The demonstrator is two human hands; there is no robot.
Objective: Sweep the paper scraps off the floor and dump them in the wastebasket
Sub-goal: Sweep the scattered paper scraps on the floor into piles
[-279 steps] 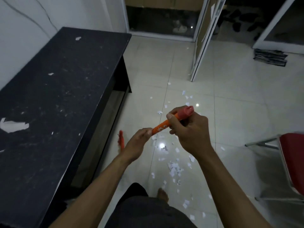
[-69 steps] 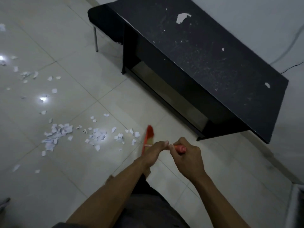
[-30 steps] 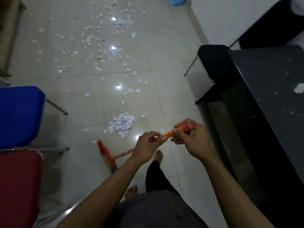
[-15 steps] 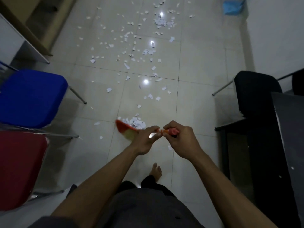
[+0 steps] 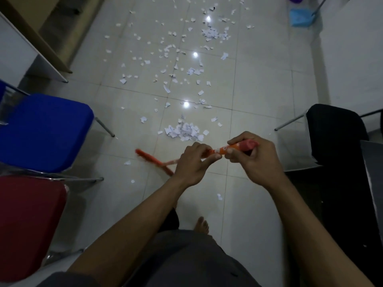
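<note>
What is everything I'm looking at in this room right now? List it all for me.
paper scraps: many, white, one swept pile just ahead of the hands, the rest scattered up the floor
broom: one, orange, head low by the floor left of the hands
dustpan: one, light blue, far end by the right wall
blue chair: one, left side
red chair: one, lower left, nearer than the blue one
black chair: one, right side
black table: one, right edge, only partly seen
floor: pale tiles
left hand: grip closed on the broom handle
right hand: grip closed near the handle's top end
bare foot: one, between the arms
</note>
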